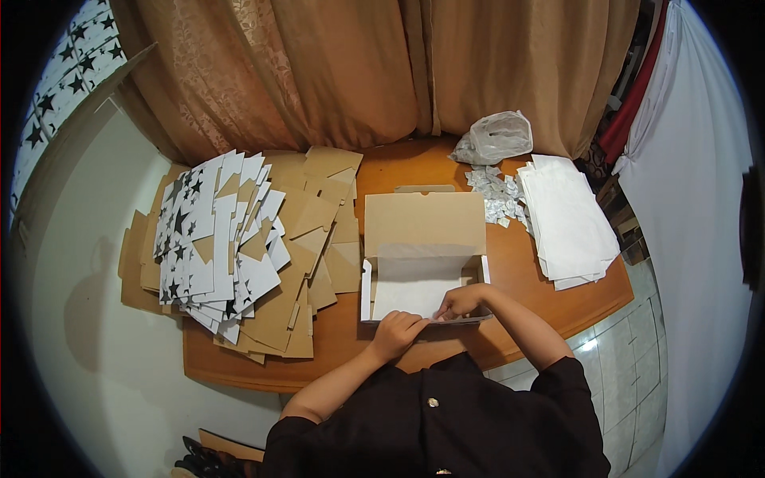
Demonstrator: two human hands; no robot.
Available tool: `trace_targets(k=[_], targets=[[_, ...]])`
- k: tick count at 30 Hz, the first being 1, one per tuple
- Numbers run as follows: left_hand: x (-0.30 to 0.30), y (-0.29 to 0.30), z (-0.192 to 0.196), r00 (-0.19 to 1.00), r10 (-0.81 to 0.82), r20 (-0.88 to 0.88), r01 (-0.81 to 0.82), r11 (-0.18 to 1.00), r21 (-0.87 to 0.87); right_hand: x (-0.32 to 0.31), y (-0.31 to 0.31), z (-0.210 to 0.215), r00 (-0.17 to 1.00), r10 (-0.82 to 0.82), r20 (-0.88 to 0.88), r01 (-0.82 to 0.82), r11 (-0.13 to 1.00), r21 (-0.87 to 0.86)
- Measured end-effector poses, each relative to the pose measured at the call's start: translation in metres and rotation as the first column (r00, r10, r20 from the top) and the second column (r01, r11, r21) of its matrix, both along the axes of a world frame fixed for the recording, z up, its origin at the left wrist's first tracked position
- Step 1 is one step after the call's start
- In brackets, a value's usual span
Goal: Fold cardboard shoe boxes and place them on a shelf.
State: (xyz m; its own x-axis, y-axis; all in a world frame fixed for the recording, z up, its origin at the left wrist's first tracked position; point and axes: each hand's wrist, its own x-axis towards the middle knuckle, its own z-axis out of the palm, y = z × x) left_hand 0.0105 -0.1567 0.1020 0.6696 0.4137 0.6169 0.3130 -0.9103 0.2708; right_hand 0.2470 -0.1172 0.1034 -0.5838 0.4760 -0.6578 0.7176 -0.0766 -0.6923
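While left hand [400,333] lies over near edge of open box [425,221], fingers partly curled, right hand [462,302] reaches inside near right corner, fingers bent downward; cannot tell whether either grips box wall or white sheet [414,288]. Box sits mid-table, lid raised; sheet lines it, far end up against lid. Flattened cartons [215,247], some star-printed, crowd left side, just beside box. Rightward: small silvery packets [500,209], plastic bag [502,137] behind them, white paper stack [570,223].

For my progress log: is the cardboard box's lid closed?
No, the lid stands open at the far side, exposing white paper inside the cardboard box.
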Motion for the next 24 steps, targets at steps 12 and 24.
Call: trace_targets(k=[12,24], targets=[[-0.005,0.002,-0.001,0.998,-0.047,0.039,0.046,0.999,0.028,-0.001,-0.017,0.017,0.991,-0.045,-0.125,0.067,0.983,0.173],[0.012,0.037,0.008,0.867,-0.304,-0.396,0.169,0.925,-0.341,0.023,-0.01,0.037,0.953,-0.253,-0.166,0.29,0.919,0.266]])
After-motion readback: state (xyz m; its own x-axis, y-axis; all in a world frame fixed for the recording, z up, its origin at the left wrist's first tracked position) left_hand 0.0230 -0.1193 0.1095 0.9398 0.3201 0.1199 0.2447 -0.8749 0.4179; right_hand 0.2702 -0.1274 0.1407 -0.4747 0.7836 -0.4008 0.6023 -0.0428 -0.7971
